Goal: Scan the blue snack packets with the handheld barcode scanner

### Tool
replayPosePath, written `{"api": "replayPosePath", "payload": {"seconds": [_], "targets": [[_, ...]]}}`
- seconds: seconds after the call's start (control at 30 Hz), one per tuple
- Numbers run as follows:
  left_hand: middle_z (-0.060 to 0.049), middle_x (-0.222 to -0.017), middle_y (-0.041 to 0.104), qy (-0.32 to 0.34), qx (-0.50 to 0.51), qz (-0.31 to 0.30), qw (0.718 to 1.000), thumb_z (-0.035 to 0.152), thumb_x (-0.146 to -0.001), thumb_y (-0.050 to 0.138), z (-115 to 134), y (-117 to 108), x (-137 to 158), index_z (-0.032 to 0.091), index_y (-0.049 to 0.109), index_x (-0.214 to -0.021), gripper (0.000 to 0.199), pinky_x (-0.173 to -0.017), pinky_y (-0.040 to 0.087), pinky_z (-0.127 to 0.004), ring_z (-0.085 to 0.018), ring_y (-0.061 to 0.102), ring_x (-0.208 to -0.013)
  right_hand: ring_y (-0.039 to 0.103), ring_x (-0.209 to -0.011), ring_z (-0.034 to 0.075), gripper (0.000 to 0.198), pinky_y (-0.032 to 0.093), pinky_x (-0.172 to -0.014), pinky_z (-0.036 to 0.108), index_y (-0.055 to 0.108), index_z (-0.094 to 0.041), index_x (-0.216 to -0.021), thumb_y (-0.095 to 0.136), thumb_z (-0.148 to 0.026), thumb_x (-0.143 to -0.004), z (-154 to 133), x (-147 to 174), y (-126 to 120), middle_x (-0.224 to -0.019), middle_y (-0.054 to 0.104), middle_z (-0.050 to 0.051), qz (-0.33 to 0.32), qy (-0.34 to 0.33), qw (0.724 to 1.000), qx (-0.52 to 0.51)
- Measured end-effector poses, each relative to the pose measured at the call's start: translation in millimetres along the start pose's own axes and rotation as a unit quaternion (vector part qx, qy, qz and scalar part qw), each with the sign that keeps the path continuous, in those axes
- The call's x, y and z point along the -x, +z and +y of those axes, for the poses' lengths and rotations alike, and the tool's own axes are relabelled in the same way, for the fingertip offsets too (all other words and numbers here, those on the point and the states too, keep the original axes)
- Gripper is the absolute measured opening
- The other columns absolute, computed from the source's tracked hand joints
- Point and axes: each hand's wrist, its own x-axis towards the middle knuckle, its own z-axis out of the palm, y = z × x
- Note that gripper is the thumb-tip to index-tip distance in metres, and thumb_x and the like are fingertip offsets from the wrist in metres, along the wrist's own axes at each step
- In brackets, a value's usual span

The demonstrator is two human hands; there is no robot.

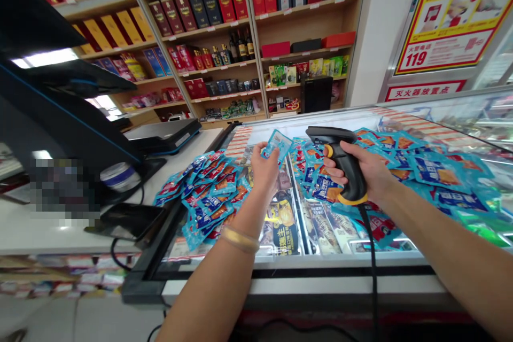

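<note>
My left hand (265, 166), with a gold bangle (239, 239) on its wrist, pinches a small light-blue snack packet (278, 145) with its printed back showing. In my right hand (364, 168) is a black and yellow barcode scanner (348, 165), fingers wrapped round its handle and its head pointing left toward the packet. The scanner's cord (372, 256) hangs down over the freezer's front edge. To the left of my left hand lies a pile of blue snack packets (212, 192) on the glass. Another, wider pile of the same packets (435, 171) spreads behind and right of the scanner.
Under the piles is a glass-topped chest freezer (316, 262) with goods inside. On the left counter stand a dark checkout terminal (68, 112), a scale (164, 133) and a white roll-shaped item (119, 176). Shelves of boxes and bottles (208, 5) line the back wall.
</note>
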Motion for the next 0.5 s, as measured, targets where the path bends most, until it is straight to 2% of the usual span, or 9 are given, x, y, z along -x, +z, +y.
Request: {"api": "replayPosePath", "payload": {"seconds": [0.07, 0.13, 0.2, 0.23, 0.3, 0.37, 0.43, 0.5], "targets": [[0.000, -0.084, 0.071, 0.090, -0.054, -0.006, 0.994, 0.023, -0.071, 0.065, 16, -18, -12, 0.021, 0.067, -0.096, 0.026, -0.075, 0.053, -0.026, -0.015, 0.066, -0.077, 0.043, -0.047, 0.009, 0.018, 0.041, -0.037, 0.017, 0.057, -0.017, -0.081, 0.057, -0.035, -0.087, 4, -5, 13, -0.067, 0.052, 0.002, -0.010, 0.004, 1.000, -0.008], [-0.003, -0.096, 0.075, 0.173, -0.120, -0.007, 0.978, 0.023, -0.074, 0.062, 37, -46, -27, 0.020, 0.072, -0.099, 0.027, -0.091, 0.051, -0.031, -0.020, 0.068, -0.094, 0.043, -0.047, 0.009, 0.019, 0.041, -0.038, 0.017, 0.058, -0.016, -0.082, 0.056, -0.034, -0.087, 10, -13, 28, -0.066, 0.051, 0.001, -0.031, 0.016, 0.999, -0.013], [-0.003, -0.108, 0.075, 0.245, -0.212, 0.022, 0.946, 0.025, -0.079, 0.058, 56, -82, -41, 0.020, 0.073, -0.105, 0.031, -0.103, 0.045, -0.035, -0.023, 0.065, -0.109, 0.043, -0.047, 0.009, 0.020, 0.041, -0.038, 0.017, 0.058, -0.016, -0.084, 0.055, -0.035, -0.088, 20, -23, 45, -0.066, 0.051, 0.001, -0.058, 0.027, 0.998, -0.021], [-0.003, -0.113, 0.074, 0.259, -0.268, 0.039, 0.927, 0.027, -0.082, 0.055, 63, -101, -47, 0.021, 0.073, -0.109, 0.033, -0.106, 0.043, -0.036, -0.024, 0.063, -0.114, 0.043, -0.047, 0.009, 0.020, 0.041, -0.038, 0.017, 0.058, -0.016, -0.084, 0.054, -0.035, -0.089, 26, -28, 53, -0.066, 0.050, 0.001, -0.070, 0.033, 0.997, -0.028], [-0.006, -0.124, 0.070, 0.229, -0.409, 0.056, 0.882, 0.033, -0.084, 0.055, 70, -136, -54, 0.022, 0.070, -0.117, 0.038, -0.111, 0.038, -0.041, -0.028, 0.059, -0.123, 0.043, -0.047, 0.009, 0.020, 0.041, -0.038, 0.017, 0.057, -0.017, -0.085, 0.053, -0.036, -0.090, 41, -37, 67, -0.066, 0.051, 0.001, -0.087, 0.050, 0.994, -0.050], [-0.010, -0.130, 0.066, 0.130, -0.549, 0.024, 0.825, 0.045, -0.085, 0.056, 67, -162, -57, 0.024, 0.070, -0.117, 0.041, -0.113, 0.033, -0.054, -0.035, 0.054, -0.128, 0.045, -0.047, 0.008, 0.021, 0.041, -0.039, 0.016, 0.056, -0.017, -0.084, 0.051, -0.035, -0.092, 56, -43, 77, -0.065, 0.051, 0.000, -0.091, 0.074, 0.991, -0.069], [-0.012, -0.143, 0.056, 0.093, -0.622, -0.015, 0.777, 0.051, -0.089, 0.048, 60, -177, -57, 0.025, 0.066, -0.124, 0.047, -0.112, 0.028, -0.063, -0.039, 0.045, -0.136, 0.045, -0.046, 0.008, 0.022, 0.041, -0.039, 0.015, 0.056, -0.016, -0.084, 0.049, -0.035, -0.093, 68, -46, 83, -0.064, 0.051, 0.000, -0.096, 0.101, 0.988, -0.068], [-0.012, -0.151, 0.046, 0.092, -0.648, -0.033, 0.755, 0.051, -0.093, 0.039, 54, -182, -56, 0.024, 0.061, -0.131, 0.052, -0.112, 0.022, -0.070, -0.040, 0.036, -0.142, 0.046, -0.046, 0.008, 0.024, 0.040, -0.039, 0.015, 0.056, -0.015, -0.085, 0.047, -0.035, -0.095, 75, -47, 85, -0.065, 0.051, 0.001, -0.099, 0.117, 0.986, -0.060]]}}
